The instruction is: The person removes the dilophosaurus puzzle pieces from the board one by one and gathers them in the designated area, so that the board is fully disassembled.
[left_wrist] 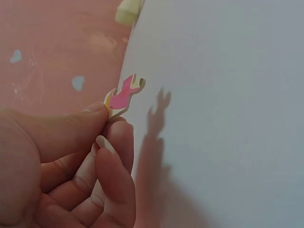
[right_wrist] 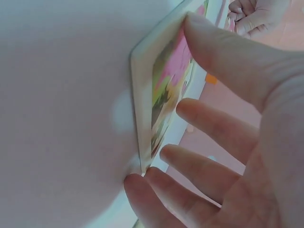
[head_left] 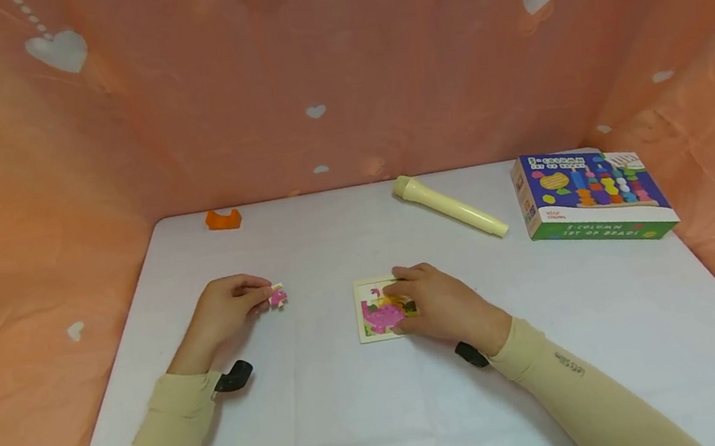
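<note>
In the head view my left hand (head_left: pixel 224 310) is at the left, pinching a small pink puzzle piece (head_left: pixel 278 297) between thumb and fingers. The left wrist view shows this piece (left_wrist: pixel 122 99) held up off the white surface, with its shadow beside it. My right hand (head_left: pixel 448 305) lies over the right side of a square jigsaw puzzle board (head_left: pixel 361 323) with a pink animal picture and a pale border. From the right wrist view, the thumb touches the board's border (right_wrist: pixel 138 104) and the other fingers spread loosely across to its corner. The hand covers part of the picture.
A pale yellow tube (head_left: pixel 452 207) lies at the back, right of centre. At the back right sits a colourful bead set box (head_left: pixel 595 197). An orange notched block (head_left: pixel 223 220) is near the back left edge. Orange cloth (head_left: pixel 339 69) hangs behind the white table (head_left: pixel 341 418).
</note>
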